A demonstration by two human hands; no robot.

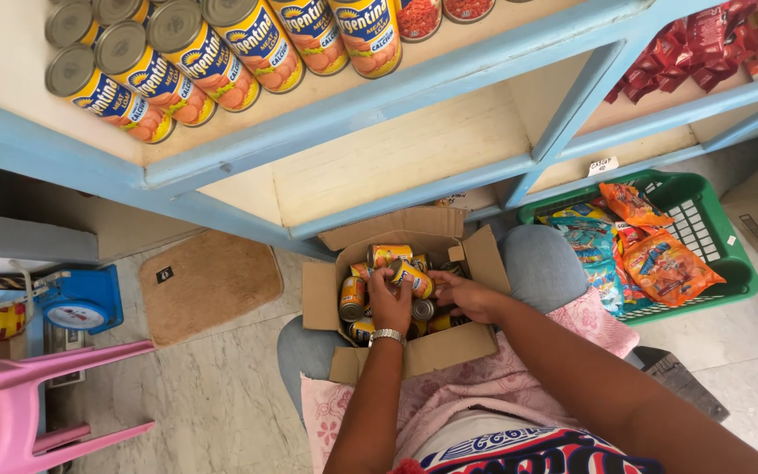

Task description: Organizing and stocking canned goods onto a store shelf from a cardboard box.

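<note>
An open cardboard box (pixel 319 298) rests on my lap and holds several yellow cans. My left hand (pixel 388 303), with a metal watch on the wrist, is closed around a yellow can (pixel 413 277) lying at the top of the pile. My right hand (pixel 464 295) reaches into the box from the right, its fingers down among the cans, touching them; whether it grips one is hidden. Another yellow can (pixel 353 298) lies at the left side of the box.
A blue-framed shelf (pixel 370 105) stands in front, with several yellow cans (pixel 195 53) lined up on its upper board. A green basket (pixel 730 263) of snack packets sits on the floor at right. A pink stool (pixel 19 395), a blue scale (pixel 81 303) and a brown mat (pixel 208 285) are at left.
</note>
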